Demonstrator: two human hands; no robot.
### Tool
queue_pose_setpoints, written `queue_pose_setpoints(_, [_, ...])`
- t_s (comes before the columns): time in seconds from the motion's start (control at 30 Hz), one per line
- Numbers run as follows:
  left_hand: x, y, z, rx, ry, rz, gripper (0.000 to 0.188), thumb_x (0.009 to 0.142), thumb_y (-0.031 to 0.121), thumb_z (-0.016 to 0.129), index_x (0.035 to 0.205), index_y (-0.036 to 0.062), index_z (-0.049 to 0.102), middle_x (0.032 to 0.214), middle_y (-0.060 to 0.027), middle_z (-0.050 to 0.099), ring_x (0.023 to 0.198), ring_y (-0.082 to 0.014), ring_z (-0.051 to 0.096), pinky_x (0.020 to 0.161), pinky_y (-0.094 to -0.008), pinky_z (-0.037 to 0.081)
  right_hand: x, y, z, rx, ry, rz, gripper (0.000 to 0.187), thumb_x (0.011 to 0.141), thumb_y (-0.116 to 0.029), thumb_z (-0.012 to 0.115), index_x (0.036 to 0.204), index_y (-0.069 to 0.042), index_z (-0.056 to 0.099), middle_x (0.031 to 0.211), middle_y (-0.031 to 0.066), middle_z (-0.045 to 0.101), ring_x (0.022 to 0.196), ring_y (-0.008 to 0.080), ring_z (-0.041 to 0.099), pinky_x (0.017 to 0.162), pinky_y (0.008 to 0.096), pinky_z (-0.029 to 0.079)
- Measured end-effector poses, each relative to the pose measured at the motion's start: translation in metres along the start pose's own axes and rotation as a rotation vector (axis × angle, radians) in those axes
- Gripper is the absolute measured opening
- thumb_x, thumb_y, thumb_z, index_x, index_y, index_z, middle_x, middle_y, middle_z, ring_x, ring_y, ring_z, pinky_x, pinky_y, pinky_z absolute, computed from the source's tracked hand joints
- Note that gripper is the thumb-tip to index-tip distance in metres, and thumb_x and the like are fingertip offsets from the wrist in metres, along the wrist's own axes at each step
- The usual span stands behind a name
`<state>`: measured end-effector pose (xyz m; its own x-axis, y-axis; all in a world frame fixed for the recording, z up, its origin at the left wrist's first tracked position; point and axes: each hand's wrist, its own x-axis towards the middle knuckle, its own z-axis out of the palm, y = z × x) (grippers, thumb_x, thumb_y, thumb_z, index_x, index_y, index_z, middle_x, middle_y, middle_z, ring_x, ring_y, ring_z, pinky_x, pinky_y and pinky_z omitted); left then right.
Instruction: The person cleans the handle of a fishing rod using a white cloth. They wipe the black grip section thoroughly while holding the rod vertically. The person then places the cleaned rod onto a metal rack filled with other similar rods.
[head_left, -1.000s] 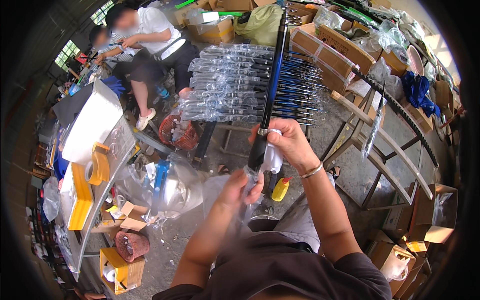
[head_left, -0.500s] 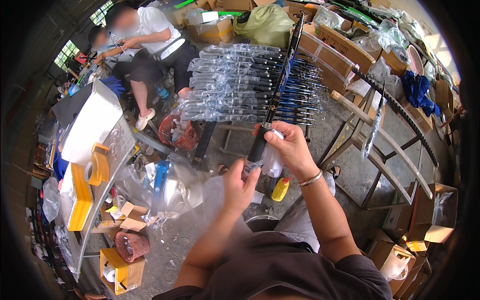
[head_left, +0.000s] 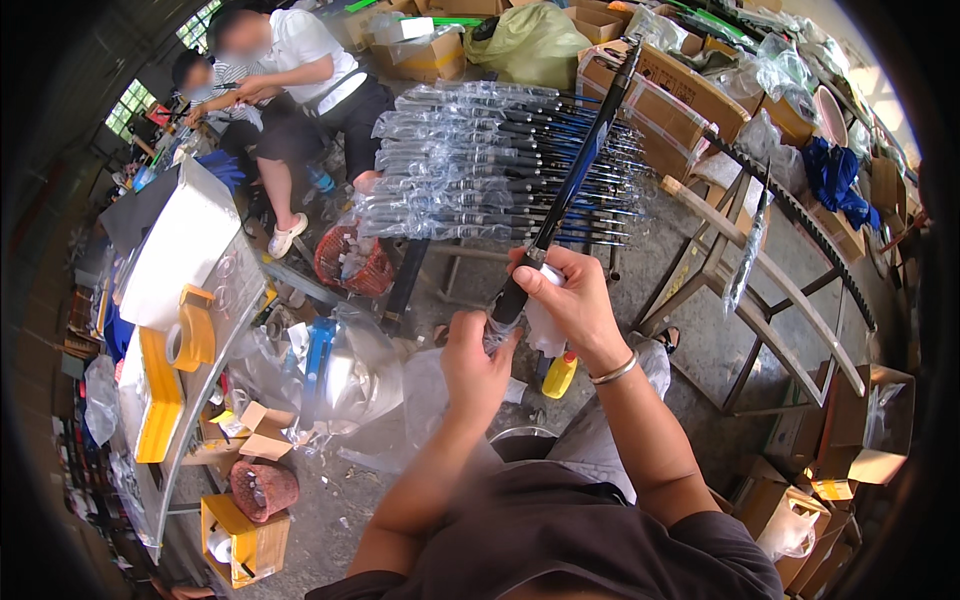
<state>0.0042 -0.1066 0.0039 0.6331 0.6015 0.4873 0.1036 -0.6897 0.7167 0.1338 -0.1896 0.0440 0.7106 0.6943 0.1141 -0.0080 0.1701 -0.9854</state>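
Note:
A black fishing rod slants up and to the right in front of me, its tip over the boxes at the back. My left hand is closed round its butt end, where clear plastic wrap bunches at the fingers. Higher on the handle, my right hand pinches the rod between thumb and fingers. A white cloth hangs under that palm. Beyond the hands, several similar rods lie side by side on a stand, their handles in clear plastic sleeves.
To the left stands a table with yellow tape rolls. A red basket and a yellow bottle stand on the floor. A metal-and-wood frame occupies the right. Two people sit at the back left.
The rod has tilted further right, its tip moving right and slightly down. Both hands keep hold of it, and the white cloth has shifted beneath my right hand.

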Motion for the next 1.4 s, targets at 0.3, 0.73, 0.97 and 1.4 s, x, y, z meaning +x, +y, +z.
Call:
queue_pose_setpoints(0.3, [-0.006,-0.003,0.003,-0.056,-0.118,-0.011,0.022,0.079,0.011,0.068,0.095,0.0008,0.056,0.080,-0.0167,0.060,0.073,-0.0373,0.060,0.062,-0.0409,0.046,0.000,0.012,0.000,-0.044,0.039,0.091,0.029,0.092,-0.026,0.062,0.096,0.002,0.065,0.084,-0.0008,0.063,0.078,0.0047,0.054,0.071,0.0207,0.045])
queue_pose_setpoints(0.73, [-0.005,-0.003,0.003,0.076,-0.023,0.099,0.023,0.074,0.009,0.070,0.091,0.0028,0.056,0.076,-0.0148,0.060,0.065,-0.0381,0.059,0.054,-0.0423,0.045,-0.003,-0.005,0.006,-0.357,0.253,-0.139,0.029,0.081,-0.023,0.074,0.091,0.002,0.064,0.074,-0.0008,0.061,0.068,0.0032,0.051,0.059,0.0202,0.044])
queue_pose_setpoints(0.97, [-0.007,-0.006,0.005,0.050,-0.009,0.087,0.023,0.075,0.010,0.070,0.092,0.0027,0.057,0.076,-0.0146,0.059,0.064,-0.0375,0.059,0.053,-0.0420,0.045,-0.002,-0.003,0.007,-0.321,0.242,-0.140,0.030,0.078,-0.024,0.074,0.088,0.002,0.061,0.067,0.0043,0.057,0.059,0.0105,0.049,0.056,0.0268,0.043])
queue_pose_setpoints(1.4, [0.000,-0.017,-0.002,0.110,0.017,0.091,0.023,0.077,0.014,0.070,0.093,0.0029,0.057,0.072,-0.0140,0.057,0.063,-0.0363,0.057,0.053,-0.0421,0.043,-0.018,0.015,-0.030,0.387,0.209,0.071,0.031,0.082,0.003,0.061,0.109,-0.001,0.048,0.100,0.0072,0.055,0.088,0.0113,0.057,0.074,0.0236,0.047])
